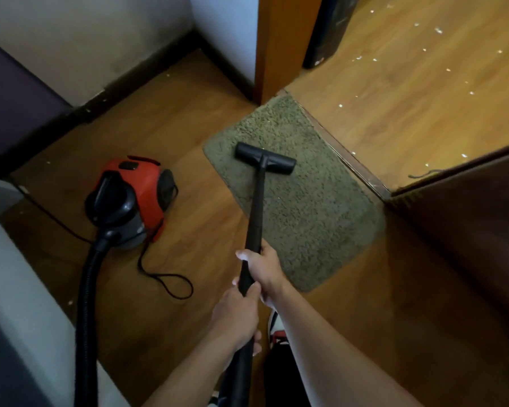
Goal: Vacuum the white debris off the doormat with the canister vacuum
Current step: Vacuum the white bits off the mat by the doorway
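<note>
Right hand (pixel 263 271) and left hand (pixel 237 315) both curled round wand (pixel 256 207), nozzle (pixel 265 158) on doormat (pixel 306 218) far end; doormat looks nearly clean, white debris (pixel 438 31) lies beyond it.

The wand (pixel 254 207) and hose (pixel 84 304) run off the bottom edge.

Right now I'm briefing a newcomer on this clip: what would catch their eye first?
A red canister vacuum sits on the floor at left. At centre, the left hand and right hand grip a black wand whose floor head rests on the doormat. White specks dot the floor beyond the threshold.
</note>
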The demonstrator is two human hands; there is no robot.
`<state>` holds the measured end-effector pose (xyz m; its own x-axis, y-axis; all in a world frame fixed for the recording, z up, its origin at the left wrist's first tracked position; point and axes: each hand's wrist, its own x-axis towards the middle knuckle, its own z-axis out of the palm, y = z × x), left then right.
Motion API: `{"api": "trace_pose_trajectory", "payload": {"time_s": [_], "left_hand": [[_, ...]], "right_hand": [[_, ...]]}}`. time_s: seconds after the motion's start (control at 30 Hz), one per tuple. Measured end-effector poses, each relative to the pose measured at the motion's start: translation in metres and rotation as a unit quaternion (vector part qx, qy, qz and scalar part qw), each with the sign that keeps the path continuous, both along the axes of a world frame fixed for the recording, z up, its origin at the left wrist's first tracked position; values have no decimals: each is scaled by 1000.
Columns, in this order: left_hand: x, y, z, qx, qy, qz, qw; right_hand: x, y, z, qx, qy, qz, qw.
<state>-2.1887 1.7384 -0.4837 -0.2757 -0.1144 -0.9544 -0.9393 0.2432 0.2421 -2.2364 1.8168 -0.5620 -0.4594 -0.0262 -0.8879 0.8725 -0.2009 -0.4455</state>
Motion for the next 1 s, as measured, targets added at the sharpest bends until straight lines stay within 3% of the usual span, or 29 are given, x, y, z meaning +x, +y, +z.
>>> {"api": "trace_pose_trajectory", "payload": {"time_s": [0.37,0.5,0.63,0.7,0.77,0.83,0.87,1.0], "left_hand": [[-95,-24,-11,34,4,-12,999],[-94,-53,-8,72,-9,-29,997],[-76,-82,-5,19,31,-72,997],[-69,-95,-7,-1,51,-91,995],[-65,-105,-11,-9,55,-98,994],[-62,-113,-16,-6,58,-98,994],[-61,-116,-19,-2,61,-96,994],[-59,-120,-26,28,65,-81,994]], "right_hand": [[-96,-14,1,18,-1,17,1000],[-102,-30,-5,51,-9,67,996],[-102,-43,-13,106,3,149,983],[-105,-46,-13,169,43,299,938],[-108,-47,-11,262,144,508,808],[-115,-48,-6,302,278,605,682],[-120,-50,-2,276,322,629,652],[-140,-62,7,61,304,713,629]]}}
